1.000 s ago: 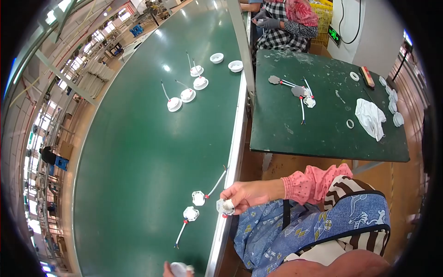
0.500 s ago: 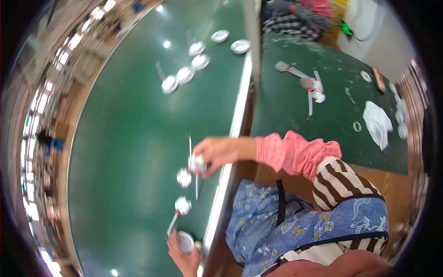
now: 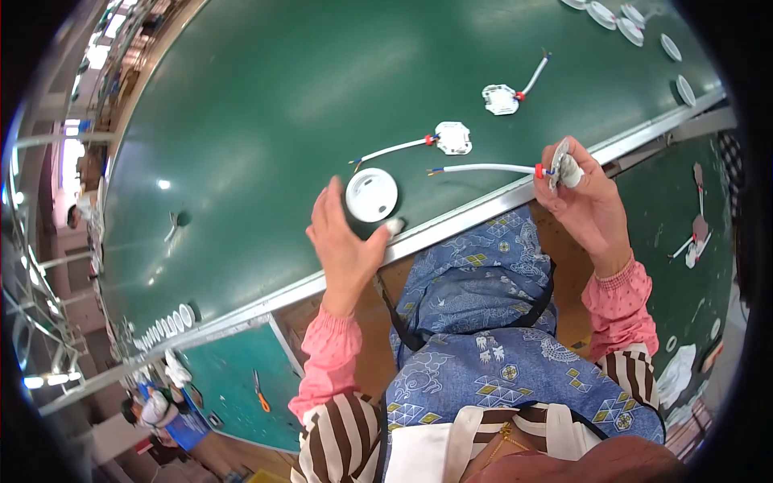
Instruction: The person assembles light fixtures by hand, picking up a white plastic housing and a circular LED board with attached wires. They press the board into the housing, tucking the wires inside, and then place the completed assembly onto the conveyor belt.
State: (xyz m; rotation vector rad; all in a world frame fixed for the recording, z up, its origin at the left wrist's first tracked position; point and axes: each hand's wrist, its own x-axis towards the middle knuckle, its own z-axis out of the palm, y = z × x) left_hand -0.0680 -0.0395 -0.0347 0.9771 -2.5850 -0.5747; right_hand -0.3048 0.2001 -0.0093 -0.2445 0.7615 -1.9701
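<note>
My left hand (image 3: 345, 241) grips a round white housing (image 3: 371, 195) between thumb and fingers, just above the near edge of the green conveyor belt (image 3: 266, 105). My right hand (image 3: 586, 203) pinches a small white module (image 3: 563, 167) with a red collar, and its white wire (image 3: 479, 169) sticks out to the left toward the housing. Two more white wired modules lie on the belt, one (image 3: 452, 138) just beyond the housing and one (image 3: 501, 99) farther right.
Several white round housings (image 3: 624, 18) ride on the belt at the top right. A metal rail (image 3: 483, 209) edges the belt near my body. A green side table (image 3: 692, 233) with parts is at the right. A teal table (image 3: 241, 386) with orange scissors is lower left.
My view has swung left. My right hand lifted the wired module off the belt and drew it back to the rail. My left hand came up with the round housing.
</note>
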